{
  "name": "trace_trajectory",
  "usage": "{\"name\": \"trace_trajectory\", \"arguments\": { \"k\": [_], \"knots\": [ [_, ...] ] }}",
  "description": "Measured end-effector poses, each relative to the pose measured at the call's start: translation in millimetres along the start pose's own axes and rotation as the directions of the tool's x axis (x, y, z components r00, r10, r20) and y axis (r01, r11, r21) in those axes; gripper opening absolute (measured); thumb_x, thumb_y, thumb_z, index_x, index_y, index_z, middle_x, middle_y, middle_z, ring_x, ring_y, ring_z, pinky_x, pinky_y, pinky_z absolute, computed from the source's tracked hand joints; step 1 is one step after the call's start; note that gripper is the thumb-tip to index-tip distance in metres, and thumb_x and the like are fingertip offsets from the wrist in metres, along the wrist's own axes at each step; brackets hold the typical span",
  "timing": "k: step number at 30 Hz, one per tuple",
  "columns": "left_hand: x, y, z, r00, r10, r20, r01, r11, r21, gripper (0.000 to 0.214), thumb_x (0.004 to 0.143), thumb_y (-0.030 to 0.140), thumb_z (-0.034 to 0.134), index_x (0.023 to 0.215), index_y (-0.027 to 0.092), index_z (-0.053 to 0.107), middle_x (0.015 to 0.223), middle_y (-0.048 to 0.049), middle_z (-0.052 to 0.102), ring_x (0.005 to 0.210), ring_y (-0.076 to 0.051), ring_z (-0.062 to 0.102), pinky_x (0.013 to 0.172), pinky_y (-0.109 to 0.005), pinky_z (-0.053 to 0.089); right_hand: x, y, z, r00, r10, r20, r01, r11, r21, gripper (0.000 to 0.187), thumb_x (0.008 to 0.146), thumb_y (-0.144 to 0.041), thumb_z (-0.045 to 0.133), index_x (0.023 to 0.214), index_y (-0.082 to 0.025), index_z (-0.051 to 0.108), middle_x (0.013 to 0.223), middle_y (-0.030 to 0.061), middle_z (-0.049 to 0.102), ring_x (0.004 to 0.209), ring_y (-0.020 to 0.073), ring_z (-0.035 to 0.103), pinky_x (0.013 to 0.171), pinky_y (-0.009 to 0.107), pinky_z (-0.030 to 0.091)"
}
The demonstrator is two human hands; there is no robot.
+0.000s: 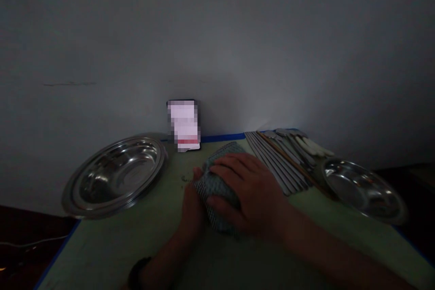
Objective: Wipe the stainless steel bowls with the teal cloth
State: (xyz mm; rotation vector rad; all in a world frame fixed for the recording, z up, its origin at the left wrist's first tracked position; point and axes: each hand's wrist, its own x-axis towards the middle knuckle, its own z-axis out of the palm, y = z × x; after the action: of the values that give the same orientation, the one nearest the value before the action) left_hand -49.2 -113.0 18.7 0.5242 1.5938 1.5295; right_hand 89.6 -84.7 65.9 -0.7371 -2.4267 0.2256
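A grey-blue patterned cloth (217,186) is bunched between my two hands, just above the middle of the table. My right hand (246,188) lies over its top and right side, fingers curled and pressing into it. From the left, my left hand (194,206) grips the same cloth; most of its fingers are hidden behind the folds. Whether the cloth wraps anything cannot be made out in the dim light. A dark band (138,273) circles my left wrist.
Stacked steel basins (117,181) stand at the left. To the right lie several metal chopsticks (272,158), a brown stick (288,158), spoons (295,145) and white-handled utensils (311,146), beside a steel bowl (365,190). A lit phone (184,124) leans against the wall (217,45).
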Motion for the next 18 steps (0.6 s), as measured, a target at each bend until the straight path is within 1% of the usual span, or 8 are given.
{"name": "trace_trajectory", "arguments": {
  "k": [3, 5, 7, 10, 12, 14, 16, 18],
  "knots": [
    [2, 0, 0.1, 0.999, 0.04, -0.033, -0.035, 0.99, 0.14, 0.039, 0.086, 0.043, 0.053, 0.056, 0.02, 0.062, 0.049, -0.0003, 0.056, 0.055, -0.018, 0.054, 0.054, -0.027, 0.04, 6, 17, -5, 0.996, 0.085, 0.012, -0.086, 0.985, 0.15, 0.039, 0.088, -0.044, 0.051, 0.116, -0.018, 0.059, 0.12, 0.0065, 0.064, 0.112, 0.0212, 0.055, 0.101, 0.041, 0.041],
    [6, -2, 0.6, 0.998, -0.003, -0.069, 0.013, 0.99, 0.139, 0.044, 0.085, 0.053, 0.05, 0.061, 0.019, 0.065, 0.053, -0.0022, 0.059, 0.062, -0.021, 0.058, 0.057, -0.028, 0.042, 4, 29, -2, 0.99, 0.141, 0.006, -0.137, 0.949, 0.284, 0.036, 0.088, -0.042, 0.053, 0.116, -0.02, 0.059, 0.118, 0.0057, 0.065, 0.112, 0.0195, 0.056, 0.099, 0.038, 0.042],
    [10, -4, 1.1, 0.992, -0.078, -0.101, 0.088, 0.991, 0.103, 0.049, 0.082, 0.059, 0.05, 0.065, 0.017, 0.067, 0.061, -0.0055, 0.066, 0.071, -0.023, 0.063, 0.063, -0.03, 0.044, -2, 40, 7, 0.969, 0.246, 0.001, -0.222, 0.873, 0.434, 0.033, 0.088, -0.042, 0.052, 0.113, -0.02, 0.06, 0.113, 0.005, 0.067, 0.105, 0.019, 0.06, 0.094, 0.036, 0.046],
    [15, -5, 1.2, 0.977, -0.183, -0.106, 0.186, 0.983, 0.01, 0.048, 0.079, 0.06, 0.053, 0.07, 0.015, 0.068, 0.075, -0.0091, 0.071, 0.079, -0.024, 0.066, 0.07, -0.033, 0.047, -14, 49, 25, 0.886, 0.464, 0.023, -0.381, 0.696, 0.608, 0.035, 0.092, -0.045, 0.043, 0.105, -0.02, 0.063, 0.096, 0.0044, 0.07, 0.088, 0.0191, 0.065, 0.079, 0.033, 0.052],
    [16, -4, 1.0, 0.961, -0.248, -0.126, 0.243, 0.968, -0.056, 0.045, 0.08, 0.057, 0.056, 0.075, 0.014, 0.069, 0.08, -0.0092, 0.072, 0.08, -0.023, 0.066, 0.073, -0.033, 0.049, -21, 49, 35, 0.836, 0.549, 0.016, -0.428, 0.633, 0.645, 0.038, 0.093, -0.047, 0.039, 0.106, -0.019, 0.063, 0.096, 0.0053, 0.069, 0.088, 0.0202, 0.065, 0.079, 0.033, 0.052],
    [17, -3, 1.1, 0.941, -0.302, -0.15, 0.285, 0.95, -0.124, 0.041, 0.081, 0.053, 0.057, 0.077, 0.014, 0.069, 0.08, -0.0082, 0.072, 0.077, -0.021, 0.067, 0.073, -0.033, 0.05, -25, 45, 42, 0.822, 0.568, -0.028, -0.422, 0.642, 0.64, 0.038, 0.093, -0.046, 0.04, 0.114, -0.02, 0.059, 0.109, 0.0071, 0.067, 0.1, 0.0221, 0.062, 0.091, 0.038, 0.048],
    [17, -2, 1.8, 0.932, -0.33, -0.149, 0.299, 0.933, -0.198, 0.039, 0.082, 0.051, 0.056, 0.077, 0.014, 0.067, 0.077, -0.0065, 0.071, 0.07, -0.019, 0.067, 0.071, -0.032, 0.051, -29, 41, 47, 0.835, 0.545, -0.076, -0.389, 0.683, 0.619, 0.039, 0.092, -0.045, 0.042, 0.122, -0.022, 0.053, 0.121, 0.0084, 0.062, 0.113, 0.0233, 0.056, 0.101, 0.043, 0.042],
    [16, -1, 3.0, 0.929, -0.341, -0.141, 0.295, 0.916, -0.271, 0.035, 0.083, 0.047, 0.056, 0.077, 0.014, 0.066, 0.072, -0.0044, 0.07, 0.064, -0.017, 0.065, 0.069, -0.031, 0.052, -34, 36, 51, 0.858, 0.498, -0.125, -0.352, 0.748, 0.562, 0.04, 0.093, -0.042, 0.041, 0.128, -0.023, 0.047, 0.129, 0.0097, 0.056, 0.121, 0.0238, 0.05, 0.106, 0.046, 0.037]
  ]
}}
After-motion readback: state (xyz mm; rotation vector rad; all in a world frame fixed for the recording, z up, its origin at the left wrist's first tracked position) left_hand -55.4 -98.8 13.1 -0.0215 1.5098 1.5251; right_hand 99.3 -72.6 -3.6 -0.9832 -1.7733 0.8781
